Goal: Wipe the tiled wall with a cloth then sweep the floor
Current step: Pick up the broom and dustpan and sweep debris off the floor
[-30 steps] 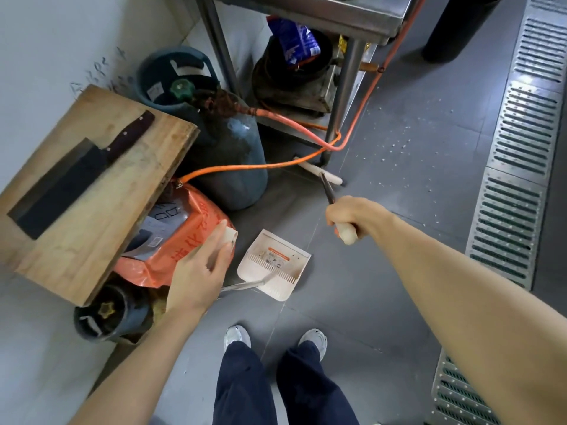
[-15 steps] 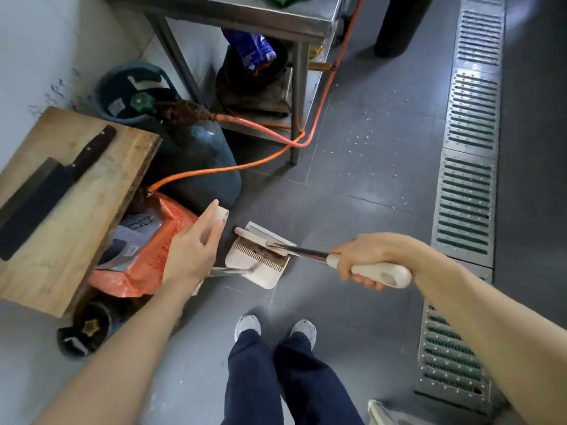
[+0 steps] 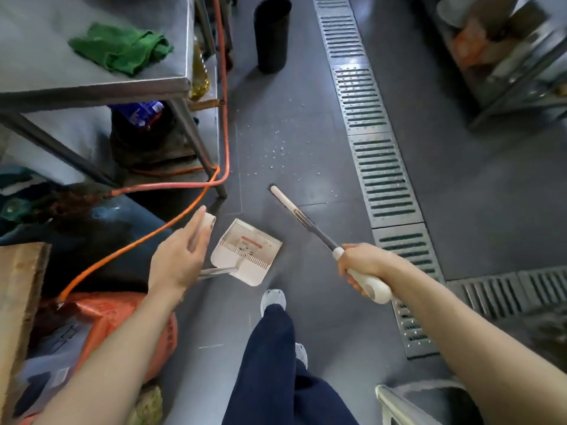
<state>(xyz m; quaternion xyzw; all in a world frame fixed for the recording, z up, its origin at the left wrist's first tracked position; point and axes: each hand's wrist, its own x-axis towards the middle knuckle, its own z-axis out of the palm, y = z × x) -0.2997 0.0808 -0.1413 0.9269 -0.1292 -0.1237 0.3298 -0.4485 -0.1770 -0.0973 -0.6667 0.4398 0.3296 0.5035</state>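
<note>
The left hand (image 3: 181, 259) is gripping the pale upright handle of the white plastic dustpan (image 3: 245, 253), which is resting on the grey tiled floor (image 3: 306, 167). Just right of the dustpan, the right hand (image 3: 365, 265) is curling round the white-handled, dark-shafted broom (image 3: 310, 222). Beyond the dustpan, white crumbs (image 3: 276, 148) are lying scattered; the crumpled green cloth (image 3: 122, 50) is lying on the steel worktop (image 3: 46, 72)
</note>
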